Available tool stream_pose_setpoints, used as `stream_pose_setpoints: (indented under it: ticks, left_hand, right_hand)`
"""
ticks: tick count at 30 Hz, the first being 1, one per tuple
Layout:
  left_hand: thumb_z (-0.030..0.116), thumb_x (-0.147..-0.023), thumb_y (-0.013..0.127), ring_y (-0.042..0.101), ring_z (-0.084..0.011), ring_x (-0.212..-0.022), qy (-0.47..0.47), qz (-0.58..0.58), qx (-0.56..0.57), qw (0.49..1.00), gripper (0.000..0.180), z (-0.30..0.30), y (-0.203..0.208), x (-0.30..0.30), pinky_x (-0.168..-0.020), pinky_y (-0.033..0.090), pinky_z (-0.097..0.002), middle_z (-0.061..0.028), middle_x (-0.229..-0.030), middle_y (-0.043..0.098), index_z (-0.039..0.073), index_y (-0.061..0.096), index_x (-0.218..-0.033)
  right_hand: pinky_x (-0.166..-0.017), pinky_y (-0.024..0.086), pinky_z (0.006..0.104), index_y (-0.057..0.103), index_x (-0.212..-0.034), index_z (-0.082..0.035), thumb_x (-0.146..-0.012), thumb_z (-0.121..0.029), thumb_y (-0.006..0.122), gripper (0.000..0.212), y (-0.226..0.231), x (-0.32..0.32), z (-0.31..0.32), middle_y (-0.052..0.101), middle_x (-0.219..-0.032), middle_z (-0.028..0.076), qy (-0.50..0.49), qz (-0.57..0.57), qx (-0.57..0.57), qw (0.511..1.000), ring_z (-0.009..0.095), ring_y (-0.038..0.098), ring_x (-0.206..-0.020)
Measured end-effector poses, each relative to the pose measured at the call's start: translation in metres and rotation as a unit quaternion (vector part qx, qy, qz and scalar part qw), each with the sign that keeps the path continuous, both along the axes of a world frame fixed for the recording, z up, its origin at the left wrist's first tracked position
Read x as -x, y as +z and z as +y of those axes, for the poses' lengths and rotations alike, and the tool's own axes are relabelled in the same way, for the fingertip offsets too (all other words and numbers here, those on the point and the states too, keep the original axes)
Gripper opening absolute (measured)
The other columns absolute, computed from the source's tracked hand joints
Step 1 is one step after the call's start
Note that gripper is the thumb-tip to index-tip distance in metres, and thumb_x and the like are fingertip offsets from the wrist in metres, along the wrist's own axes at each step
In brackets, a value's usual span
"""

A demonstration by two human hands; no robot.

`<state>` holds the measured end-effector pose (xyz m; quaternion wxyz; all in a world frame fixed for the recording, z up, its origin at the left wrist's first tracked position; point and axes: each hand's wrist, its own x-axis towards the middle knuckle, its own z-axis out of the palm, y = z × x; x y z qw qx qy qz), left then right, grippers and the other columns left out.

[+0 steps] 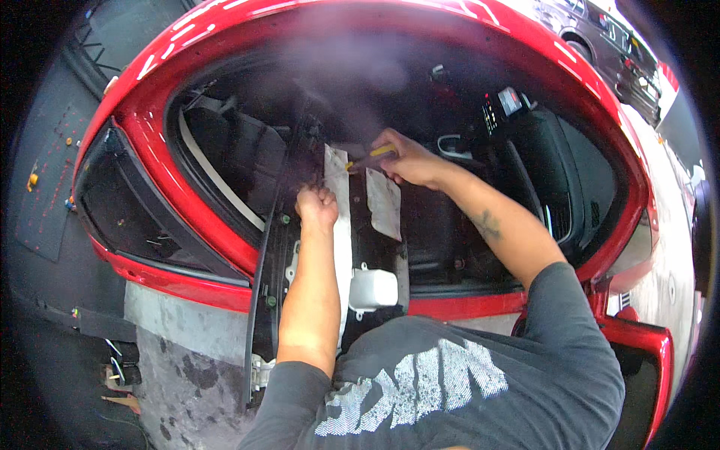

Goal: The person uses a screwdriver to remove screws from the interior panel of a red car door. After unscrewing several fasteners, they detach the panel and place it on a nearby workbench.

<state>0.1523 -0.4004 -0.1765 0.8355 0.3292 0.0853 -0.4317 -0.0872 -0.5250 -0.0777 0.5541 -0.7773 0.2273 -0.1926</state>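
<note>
Across the opening of a red car (202, 217) lies a long black plastic trim panel (279, 259) with green clips (285, 219) along one side. My left hand (317, 204) is closed over it, fingers curled; what they grip is hidden. In my right hand (409, 159) is a yellow-handled tool (382, 152), its tip beside a white padding strip (342, 247). The tool's exact kind is unclear. Just below the right hand, a smaller greyish-white pad (384, 206) rests on the panel. A white plastic housing (373, 290) sits nearer my body.
Dark seats (232, 131) and a black dashboard (555, 165) lie inside the car. An open red door (660, 360) stands at the lower right. Wet-looking grey floor (191, 375) shows at lower left. Another dark car (600, 37) is parked beyond.
</note>
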Motion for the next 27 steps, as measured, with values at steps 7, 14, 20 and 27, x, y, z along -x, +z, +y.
stream_pose_setpoints:
  ticks: [7,14,20,27]
  left_hand:
    - [0.047,-0.111,0.056,0.030,-0.0147,-0.044,0.003,0.013,-0.091,0.996,0.052,0.010,-0.003,-0.015,-0.042,0.025,-0.0306,0.0026,-0.059,0.031,0.017,0.039,-0.073]
    - [0.027,-0.111,0.042,0.033,-0.0122,-0.052,-0.016,0.006,0.025,1.000,0.024,0.001,0.002,0.007,-0.042,0.025,-0.0262,0.0034,-0.067,0.035,0.015,0.051,-0.092]
    - [0.043,-0.113,0.046,0.031,-0.0118,-0.049,-0.033,0.006,-0.029,0.999,0.037,0.010,0.008,0.014,-0.042,0.024,-0.0271,0.0037,-0.062,0.033,0.014,0.051,-0.091]
    - [0.038,-0.115,0.040,0.029,-0.0138,-0.048,-0.019,0.058,0.052,0.997,0.041,0.006,-0.003,-0.010,-0.043,0.022,-0.0296,0.0018,-0.062,0.031,0.014,0.042,-0.081]
  right_hand:
    - [-0.078,0.052,0.0320,0.063,-0.119,-0.003,-0.085,-0.013,0.073,0.037,0.026,-0.017,0.026,0.067,-0.106,0.008,0.056,0.028,0.067,0.996,0.014,0.061,-0.087]
    - [-0.072,0.058,0.0315,0.061,-0.128,-0.002,-0.102,-0.036,0.074,0.044,0.020,0.002,0.004,0.067,-0.095,0.008,0.003,0.104,-0.137,0.985,0.016,0.067,-0.078]
    - [-0.086,0.056,0.0411,0.067,-0.115,-0.005,-0.089,-0.015,0.079,0.030,0.005,-0.009,0.010,0.068,-0.098,0.010,0.004,-0.084,0.459,0.884,0.025,0.070,-0.092]
    - [-0.072,0.061,0.0336,0.068,-0.123,-0.002,-0.096,-0.045,0.080,0.052,0.020,-0.008,0.030,0.072,-0.107,0.013,-0.055,-0.062,-0.144,0.986,0.021,0.073,-0.082]
